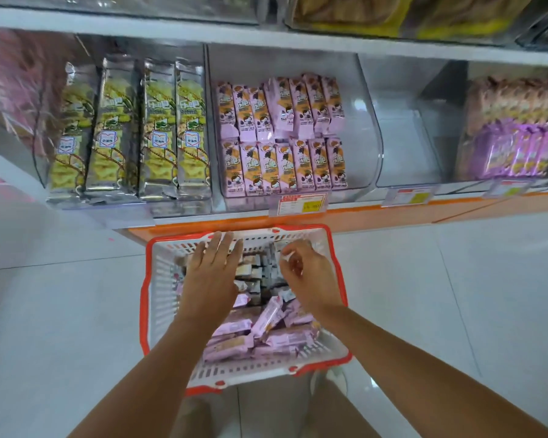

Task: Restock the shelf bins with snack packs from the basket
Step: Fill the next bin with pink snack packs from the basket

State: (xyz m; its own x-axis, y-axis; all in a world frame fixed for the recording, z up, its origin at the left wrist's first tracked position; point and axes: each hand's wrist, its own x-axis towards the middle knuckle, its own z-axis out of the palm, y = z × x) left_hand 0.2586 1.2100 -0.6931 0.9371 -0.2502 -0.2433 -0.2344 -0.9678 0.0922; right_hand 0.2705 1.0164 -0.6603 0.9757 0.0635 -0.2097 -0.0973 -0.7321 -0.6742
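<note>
Looks about midway. Under both hands: white slotted plastic basket point(147, 298) with red rim, heaped with glossy lilac foil snack packs point(266, 338), flat, oblong, crimped ends. Beyond the hands: clear curved plastic shelf bin point(366, 128), two upright rows of similar packs, room at right. Left hand point(212, 275): released, flat over packs. Right hand point(309, 275): fingers curled; grasping or not, cannot tell.

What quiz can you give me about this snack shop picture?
1. True or false: the left hand and the right hand both reach into the basket.
2. The packs in the middle bin are: A green, B purple, C blue.
3. Fill in: the basket's rim is ____.
Key: 1 true; 2 B; 3 red.
</note>
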